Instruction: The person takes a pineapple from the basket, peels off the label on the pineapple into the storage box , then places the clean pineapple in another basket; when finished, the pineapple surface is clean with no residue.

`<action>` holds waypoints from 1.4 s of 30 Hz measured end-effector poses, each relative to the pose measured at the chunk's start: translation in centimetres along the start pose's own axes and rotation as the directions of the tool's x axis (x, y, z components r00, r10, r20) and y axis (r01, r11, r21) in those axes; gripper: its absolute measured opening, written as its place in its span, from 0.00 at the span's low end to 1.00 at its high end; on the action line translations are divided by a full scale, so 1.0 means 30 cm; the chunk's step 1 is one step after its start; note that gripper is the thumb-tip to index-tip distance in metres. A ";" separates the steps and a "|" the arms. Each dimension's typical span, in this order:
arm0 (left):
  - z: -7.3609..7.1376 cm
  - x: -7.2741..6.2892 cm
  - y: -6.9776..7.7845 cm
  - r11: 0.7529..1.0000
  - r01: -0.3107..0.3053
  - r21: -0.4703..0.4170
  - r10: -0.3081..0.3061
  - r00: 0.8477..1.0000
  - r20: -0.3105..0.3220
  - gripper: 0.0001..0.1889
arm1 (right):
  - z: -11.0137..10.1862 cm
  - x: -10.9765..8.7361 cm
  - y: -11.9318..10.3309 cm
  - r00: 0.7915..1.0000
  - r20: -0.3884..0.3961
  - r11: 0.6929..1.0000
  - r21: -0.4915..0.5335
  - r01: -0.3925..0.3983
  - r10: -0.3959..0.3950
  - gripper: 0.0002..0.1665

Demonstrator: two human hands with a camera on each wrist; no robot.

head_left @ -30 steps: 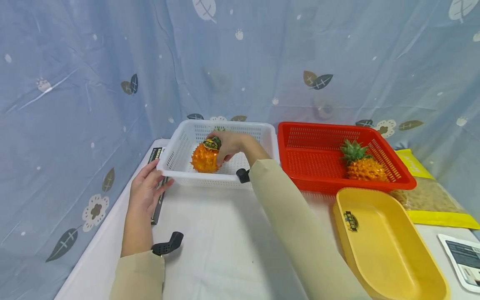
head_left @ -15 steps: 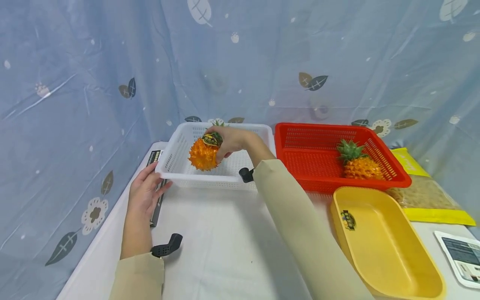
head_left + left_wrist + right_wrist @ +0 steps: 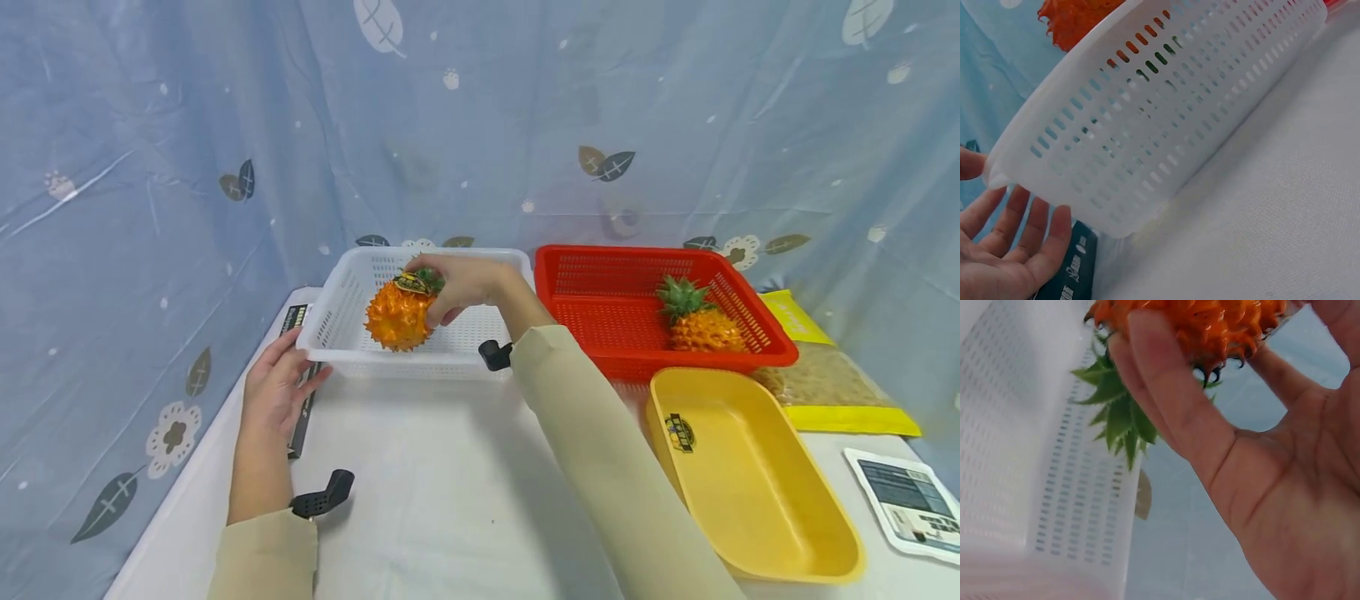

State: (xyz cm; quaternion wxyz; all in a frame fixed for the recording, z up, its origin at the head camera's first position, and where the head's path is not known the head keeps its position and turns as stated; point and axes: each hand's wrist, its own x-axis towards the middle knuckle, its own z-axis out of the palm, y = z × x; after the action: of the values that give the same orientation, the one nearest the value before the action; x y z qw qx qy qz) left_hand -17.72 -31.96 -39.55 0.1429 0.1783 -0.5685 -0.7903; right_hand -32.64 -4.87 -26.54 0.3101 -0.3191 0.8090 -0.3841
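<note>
Orange, spiky pineapple (image 3: 396, 317), pinched by fingers of the right hand (image 3: 462, 287), needs a gentle squeeze. The left hand (image 3: 273, 387), fingers gripping the white basket (image 3: 427, 358), should steady it.

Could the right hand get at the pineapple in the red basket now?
Probably not without letting go first: the right hand grips a spiky orange fruit at the white basket. Otherwise the way looks free, as the red basket is open-topped and nothing lies over the pineapple.

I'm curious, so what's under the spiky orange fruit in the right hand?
The white basket is under the spiky orange fruit; its slotted floor shows beside it. The fruit covers the spot right beneath, so I can't see what's there.
</note>
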 end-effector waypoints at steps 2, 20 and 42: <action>-0.004 0.001 -0.005 1.000 0.005 -0.001 -0.005 1.000 0.003 0.26 | 0.003 -0.002 0.012 1.000 0.013 1.000 0.020 -0.015 0.015 0.53; 0.002 -0.002 0.003 1.000 -0.007 -0.007 0.007 1.000 0.018 0.27 | -0.024 -0.054 0.016 1.000 -0.024 1.000 0.016 0.012 -0.012 0.53; -0.002 -0.011 0.008 1.000 -0.005 -0.029 0.005 1.000 0.026 0.27 | -0.057 -0.197 0.005 0.996 -0.055 0.995 -0.078 0.059 -0.064 0.52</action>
State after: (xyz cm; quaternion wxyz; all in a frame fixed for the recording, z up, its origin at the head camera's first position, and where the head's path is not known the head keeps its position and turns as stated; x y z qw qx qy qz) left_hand -17.39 -31.94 -39.31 0.1402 0.1647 -0.5592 -0.8003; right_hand -30.39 0.40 -24.26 0.2625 -0.3444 0.8215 -0.3711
